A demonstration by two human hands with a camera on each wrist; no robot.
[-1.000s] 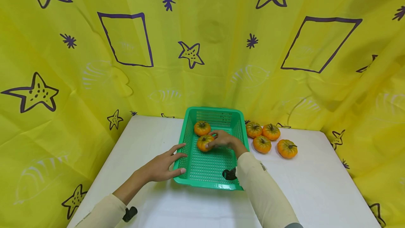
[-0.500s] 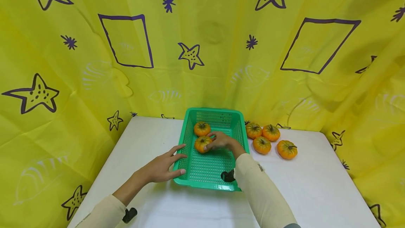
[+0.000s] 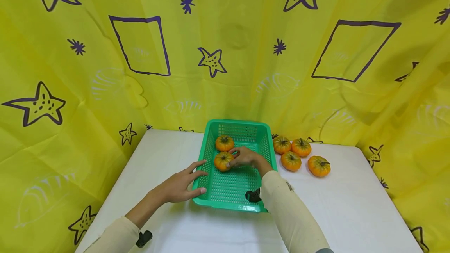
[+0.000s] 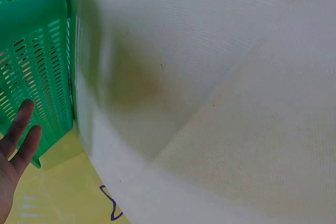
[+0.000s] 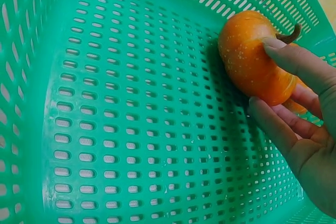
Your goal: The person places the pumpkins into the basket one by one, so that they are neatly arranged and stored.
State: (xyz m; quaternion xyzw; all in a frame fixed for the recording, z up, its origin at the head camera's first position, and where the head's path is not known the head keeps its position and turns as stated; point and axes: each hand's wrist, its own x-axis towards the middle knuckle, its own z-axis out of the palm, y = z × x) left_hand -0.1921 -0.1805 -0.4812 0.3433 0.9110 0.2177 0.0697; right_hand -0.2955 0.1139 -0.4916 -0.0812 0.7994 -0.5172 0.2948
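Observation:
A green plastic basket (image 3: 232, 207) with slotted walls stands on the table. Inside it, my right hand (image 3: 245, 157) holds a small orange pumpkin (image 3: 222, 162), its thumb over the top near the stem and its fingers at the side. In the right wrist view this pumpkin (image 5: 249, 56) sits low, close to the basket floor. Another small pumpkin (image 3: 224, 143) lies just behind it, in the far left part of the basket. My left hand (image 3: 179, 186) rests against the basket's left side with spread fingers; in the left wrist view its fingers (image 4: 26, 150) lie at the slotted wall.
To the right of the basket several more small pumpkins (image 3: 291, 161) lie on the white table (image 3: 351, 206). One pumpkin (image 3: 319, 166) sits a little apart from that group. A yellow curtain (image 3: 239, 89) with starfish drawings hangs behind the table and at both sides.
The held pumpkin has shifted a little to the left and toward the front of the basket, with my right hand still on it. My left hand has kept its place.

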